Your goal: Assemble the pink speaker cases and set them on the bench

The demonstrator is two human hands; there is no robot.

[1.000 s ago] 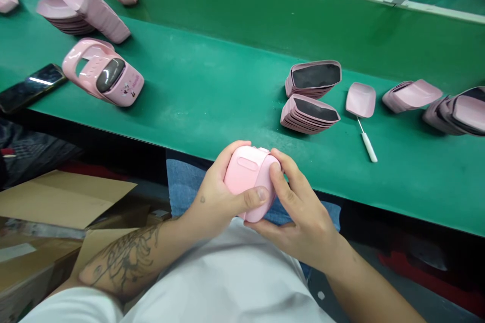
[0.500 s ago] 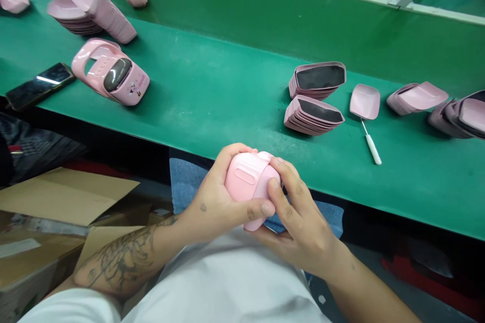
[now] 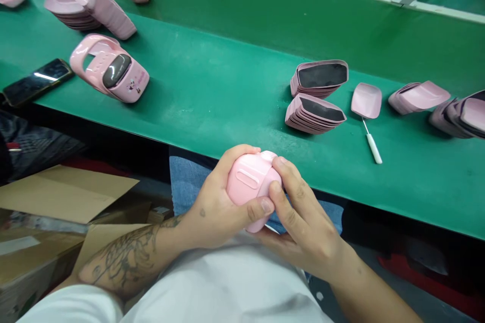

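Observation:
Between both hands, just in front of my body, is a rounded pink plastic case (image 3: 242, 189) with a raised oblong ridge and a seam across it. My left hand (image 3: 215, 207) wraps round its left side, the thumb lying across the near face. Fingertips and thumb of my right hand (image 3: 303, 222) press on its right part, beside the seam. The case's underside is hidden by the hands. Beyond it on the green bench (image 3: 212, 91) stand two stacks of pink shells with dark insides, the nearer stack (image 3: 314, 116) and the farther stack (image 3: 320, 78).
A pink handled device (image 3: 123, 75) with a dark window and a phone (image 3: 36, 83) lie at left, near stacked pink shells (image 3: 98, 2). At right are a single pink shell (image 3: 366, 101), a white-handled tool (image 3: 373, 146) and more shells (image 3: 420, 96). An open cardboard box (image 3: 68, 194) stands lower left.
Both hands keep their hold on the pink case, which has shifted very slightly to the right in view. The camera view has moved a little; the bench items look unmoved.

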